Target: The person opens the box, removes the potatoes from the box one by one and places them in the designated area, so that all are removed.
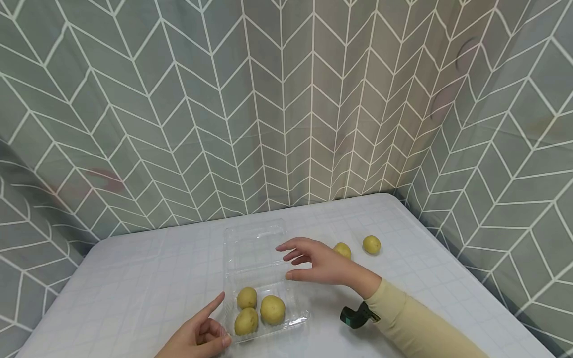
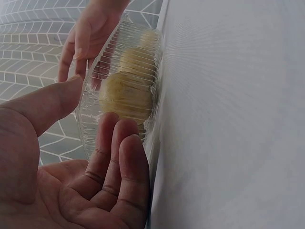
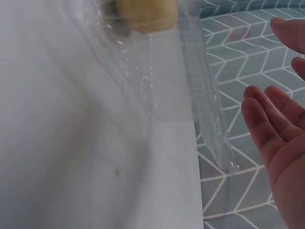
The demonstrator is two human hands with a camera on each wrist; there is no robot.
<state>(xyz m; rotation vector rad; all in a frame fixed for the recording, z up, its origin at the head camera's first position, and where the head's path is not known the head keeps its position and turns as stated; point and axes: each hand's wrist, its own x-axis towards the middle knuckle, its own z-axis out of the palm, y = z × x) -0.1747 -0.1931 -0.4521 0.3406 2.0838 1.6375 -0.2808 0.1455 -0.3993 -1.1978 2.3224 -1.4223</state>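
Observation:
A clear plastic clamshell container lies with its lid folded back on the white table. Three small yellow potatoes sit in its near half. At the front left corner is my left hand, thumb at the rim and index finger extended along the side. In the left wrist view, that hand's fingertips rest by the ribbed wall, potatoes showing through. My right hand hovers above the container's right side, fingers loosely spread and holding nothing. The right wrist view also shows these fingers apart from the plastic.
Two more potatoes lie on the table right of the container, one partly hidden behind my right hand, the other farther right. A black device is strapped at my right wrist. Patterned grey curtains hang along the table's back and right side.

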